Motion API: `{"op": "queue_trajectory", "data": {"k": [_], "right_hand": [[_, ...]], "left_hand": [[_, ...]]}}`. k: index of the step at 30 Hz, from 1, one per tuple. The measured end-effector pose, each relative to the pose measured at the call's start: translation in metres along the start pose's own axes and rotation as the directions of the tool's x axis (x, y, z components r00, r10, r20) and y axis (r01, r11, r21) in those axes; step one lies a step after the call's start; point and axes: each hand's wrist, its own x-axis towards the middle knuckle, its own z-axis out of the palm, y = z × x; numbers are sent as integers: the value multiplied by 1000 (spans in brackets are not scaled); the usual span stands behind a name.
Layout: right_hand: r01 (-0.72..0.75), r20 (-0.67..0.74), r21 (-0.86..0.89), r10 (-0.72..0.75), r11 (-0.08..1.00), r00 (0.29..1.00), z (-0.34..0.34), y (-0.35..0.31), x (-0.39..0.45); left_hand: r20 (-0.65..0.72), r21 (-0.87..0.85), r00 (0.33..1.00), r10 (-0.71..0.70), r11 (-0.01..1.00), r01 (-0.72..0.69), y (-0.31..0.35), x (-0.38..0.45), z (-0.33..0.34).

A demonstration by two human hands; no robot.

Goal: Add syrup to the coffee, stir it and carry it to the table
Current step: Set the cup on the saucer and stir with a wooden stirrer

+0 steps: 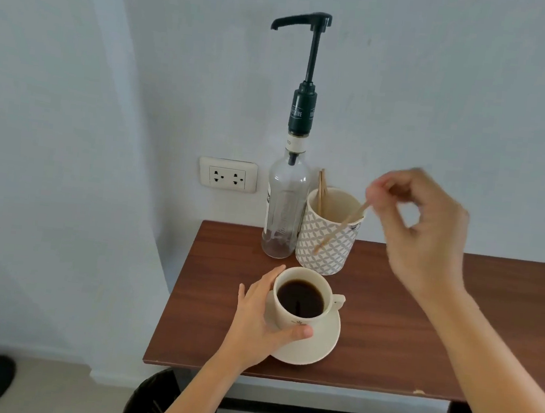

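Left hand (261, 319) cups coffee cup (301, 298); right hand (426, 232) pinches stir stick (341, 227).

The dark pump collar (302, 112) bears blurred white lettering ending in "SEIRE".

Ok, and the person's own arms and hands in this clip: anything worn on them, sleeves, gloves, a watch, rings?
Nothing worn that shows. The left hand and right hand are bare, without gloves, and I see no rings. Both forearms are uncovered as far as the frame's bottom edge: no sleeves, watch or bracelet on either wrist. The right hand is slightly motion-blurred, so a thin ring could escape notice.
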Motion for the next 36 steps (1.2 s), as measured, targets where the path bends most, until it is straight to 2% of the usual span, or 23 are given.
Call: {"op": "queue_trajectory", "data": {"k": [3, 6, 9, 13, 16, 19, 21, 24, 27, 29, 32, 34, 36], "right_hand": [[-9, 210, -19, 13, 1000, 978, 15, 10, -39], [-39, 361, -32, 48, 999, 931, 23, 26, -59], [-182, 424, -66, 192, 981, 885, 18, 31, -64], [-415, 516, 98, 311, 904, 799, 24, 18, -70], [-366, 495, 126, 261, 922, 829, 39, 13, -68], [-180, 429, 13, 157, 984, 889, 42, 21, -59], [-133, 413, -60, 146, 989, 899, 36, 28, -55], [-228, 448, -44, 223, 973, 866, 31, 25, -58], [-396, 503, 108, 293, 912, 813, 42, 15, -63], [-337, 465, 100, 255, 936, 848, 47, 15, -62], [-182, 421, -45, 184, 982, 888, 42, 24, -56], [-201, 439, -65, 209, 977, 874, 37, 26, -57], [-311, 476, 22, 264, 950, 839, 41, 20, -62]], "left_hand": [[1, 5, 1000, 12, 1000, -12, 0, 0, 0], [0, -4, 1000, 17, 1000, -17, -2, 0, 0], [4, -4, 1000, 21, 1000, -21, -3, 0, 0], [16, -7, 999, 29, 1000, -29, -5, 0, 1], [17, -14, 999, 32, 999, -32, -5, 1, 1], [23, -22, 999, 28, 999, -28, -3, -1, 1], [23, -31, 1000, 20, 999, -20, -3, -1, 0], [19, -21, 1000, 23, 1000, -22, -5, 0, 0], [30, -18, 999, 35, 999, -35, -7, 1, 0], [35, -21, 999, 36, 999, -35, -6, 0, -1], [34, -33, 999, 25, 999, -24, -5, 0, 0], [34, -32, 999, 24, 999, -23, -6, 0, 0], [38, -30, 999, 29, 999, -27, -7, 1, -1]]}}
